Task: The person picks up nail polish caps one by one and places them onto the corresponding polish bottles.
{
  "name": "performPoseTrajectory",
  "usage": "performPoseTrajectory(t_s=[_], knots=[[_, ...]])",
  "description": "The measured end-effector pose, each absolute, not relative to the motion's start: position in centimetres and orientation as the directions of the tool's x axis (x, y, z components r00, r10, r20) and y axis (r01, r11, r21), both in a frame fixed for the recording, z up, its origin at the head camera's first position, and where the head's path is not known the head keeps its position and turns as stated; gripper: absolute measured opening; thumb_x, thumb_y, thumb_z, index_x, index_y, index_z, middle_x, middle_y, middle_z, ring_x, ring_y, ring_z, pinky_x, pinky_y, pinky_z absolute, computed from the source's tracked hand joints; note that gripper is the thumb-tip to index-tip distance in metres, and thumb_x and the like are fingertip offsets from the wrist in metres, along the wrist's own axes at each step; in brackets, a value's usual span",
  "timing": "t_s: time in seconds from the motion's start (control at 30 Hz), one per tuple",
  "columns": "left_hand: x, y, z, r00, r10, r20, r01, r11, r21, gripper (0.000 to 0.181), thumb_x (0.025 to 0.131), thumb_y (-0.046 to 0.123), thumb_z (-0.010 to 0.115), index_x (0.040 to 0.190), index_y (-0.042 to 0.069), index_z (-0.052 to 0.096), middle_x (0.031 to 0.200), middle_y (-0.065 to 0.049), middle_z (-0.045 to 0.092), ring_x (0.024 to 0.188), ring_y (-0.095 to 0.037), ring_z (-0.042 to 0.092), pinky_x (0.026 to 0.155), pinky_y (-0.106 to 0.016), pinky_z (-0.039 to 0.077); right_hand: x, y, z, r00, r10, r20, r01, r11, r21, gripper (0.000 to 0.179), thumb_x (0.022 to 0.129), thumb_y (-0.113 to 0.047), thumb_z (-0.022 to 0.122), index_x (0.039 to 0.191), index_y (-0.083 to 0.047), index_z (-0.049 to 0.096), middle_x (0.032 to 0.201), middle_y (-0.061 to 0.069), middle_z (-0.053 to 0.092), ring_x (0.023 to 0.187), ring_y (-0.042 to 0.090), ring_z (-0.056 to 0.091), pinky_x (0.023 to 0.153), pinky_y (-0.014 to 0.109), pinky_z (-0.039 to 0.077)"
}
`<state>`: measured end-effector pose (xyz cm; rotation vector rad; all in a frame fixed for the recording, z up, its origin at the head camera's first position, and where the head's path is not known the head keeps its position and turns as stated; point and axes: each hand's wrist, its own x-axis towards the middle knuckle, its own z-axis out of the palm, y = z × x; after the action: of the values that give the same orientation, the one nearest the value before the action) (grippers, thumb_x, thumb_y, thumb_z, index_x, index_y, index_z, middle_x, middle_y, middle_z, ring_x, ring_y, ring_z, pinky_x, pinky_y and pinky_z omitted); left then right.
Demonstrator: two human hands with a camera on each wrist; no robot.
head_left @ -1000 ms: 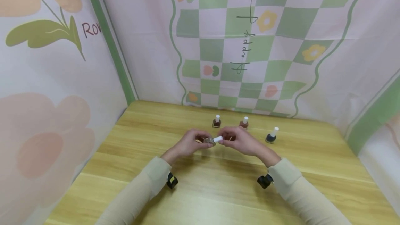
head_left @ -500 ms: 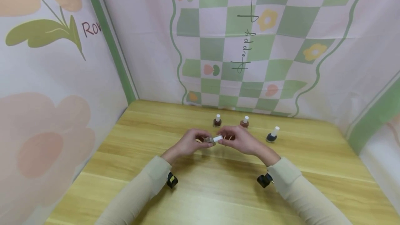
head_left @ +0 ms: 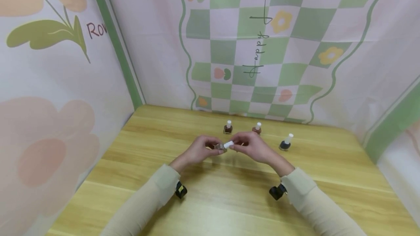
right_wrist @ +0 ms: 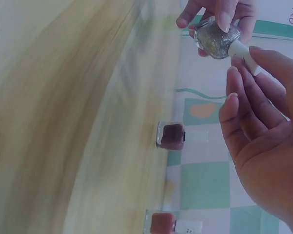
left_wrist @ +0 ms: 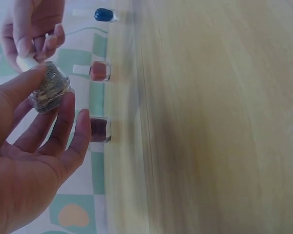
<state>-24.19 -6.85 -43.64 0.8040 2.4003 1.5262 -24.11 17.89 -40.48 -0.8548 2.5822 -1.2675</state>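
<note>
A glittery silver nail polish bottle (head_left: 220,147) is held slantwise between my two hands above the table. My left hand (head_left: 199,151) pinches its glass body between thumb and fingers. At the white cap (right_wrist: 245,57), my right hand (head_left: 255,148) grips with thumb and fingertips. In the right wrist view the cap still meets the glitter-filled bottle (right_wrist: 215,40). Behind the hands stand a dark brown nail polish bottle (head_left: 228,129) and a reddish-brown one (head_left: 257,130), the latter partly covered by my right hand in the head view. A dark blue bottle (head_left: 284,144) stands farther right.
The wooden table (head_left: 210,207) ends at the back against a printed cloth (head_left: 157,65) with green checks and flowers. Another patterned cloth (head_left: 49,83) hangs along the left side. Small black wrist cameras (head_left: 181,190) sit below both sleeves.
My right fingertips have shifted slightly around the white cap, so a little more of it shows. The left hand and the silver bottle keep their place, and the standing bottles have not moved.
</note>
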Motion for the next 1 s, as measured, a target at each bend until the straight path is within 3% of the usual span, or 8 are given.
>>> performPoseTrajectory(t_s=[0.4, 0.63, 1.0], knots=[[-24.0, -6.6, -43.6, -0.850, 0.508, 0.138, 0.345, 0.340, 0.875, 0.019, 0.093, 0.015, 0.077, 0.112, 0.013, 0.078, 0.106, 0.002, 0.076, 0.094, -0.015, 0.067, 0.084, -0.031, 0.057, -23.9, 17.5, -40.6, -0.869, -0.471, 0.156, -0.390, 0.456, -0.800, 0.015, 0.096, -0.023, 0.074, 0.106, -0.011, 0.076, 0.096, 0.010, 0.074, 0.084, 0.025, 0.068, 0.070, 0.029, 0.057], [-23.8, -6.5, -43.3, -0.868, 0.479, 0.133, 0.340, 0.379, 0.861, 0.020, 0.092, 0.017, 0.079, 0.112, 0.013, 0.078, 0.102, 0.004, 0.075, 0.092, -0.013, 0.065, 0.082, -0.029, 0.057, -23.7, 17.2, -40.8, -0.870, -0.447, 0.205, -0.413, 0.437, -0.799, 0.015, 0.096, -0.021, 0.075, 0.107, -0.012, 0.076, 0.095, 0.000, 0.073, 0.085, 0.019, 0.067, 0.070, 0.029, 0.058], [-23.9, -6.3, -43.7, -0.863, 0.482, 0.152, 0.355, 0.365, 0.861, 0.015, 0.091, 0.015, 0.080, 0.106, 0.013, 0.078, 0.100, 0.004, 0.075, 0.090, -0.010, 0.067, 0.079, -0.027, 0.058, -23.9, 16.8, -41.1, -0.863, -0.459, 0.213, -0.428, 0.437, -0.791, 0.014, 0.095, -0.022, 0.075, 0.107, -0.015, 0.076, 0.096, -0.002, 0.072, 0.088, 0.021, 0.066, 0.072, 0.030, 0.057]])
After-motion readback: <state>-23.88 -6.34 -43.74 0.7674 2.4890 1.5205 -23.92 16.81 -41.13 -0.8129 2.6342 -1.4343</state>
